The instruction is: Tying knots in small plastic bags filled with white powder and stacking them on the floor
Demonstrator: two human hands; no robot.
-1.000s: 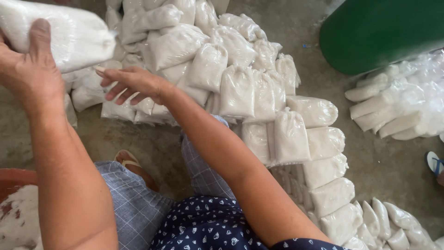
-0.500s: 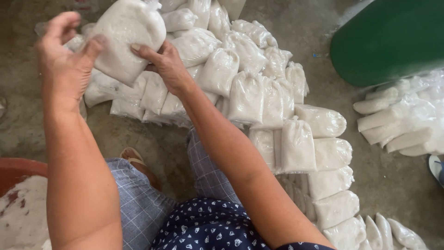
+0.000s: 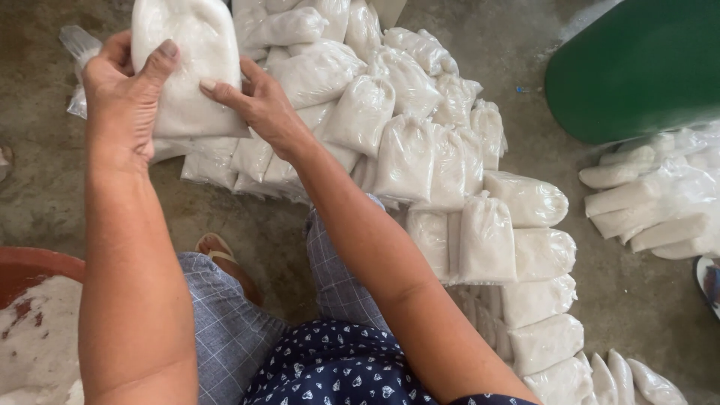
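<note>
I hold one clear plastic bag (image 3: pixel 187 67) filled with white grains up in front of me with both hands. My left hand (image 3: pixel 124 101) grips its left edge, thumb across the front. My right hand (image 3: pixel 259 105) holds its lower right side with fingers spread on the plastic. Just beyond lies a pile of filled bags (image 3: pixel 405 142) of the same kind, laid in rows on the concrete floor.
A green round container (image 3: pixel 637 67) stands at the upper right, with more filled bags (image 3: pixel 660 195) beneath it. A red basin (image 3: pixel 30 266) with white grains sits at the lower left. My sandalled foot (image 3: pixel 221 255) rests on the floor between my knees.
The bag has come from the far left to the middle in front of me. My right hand, free a second ago, now holds it together with the left hand.
</note>
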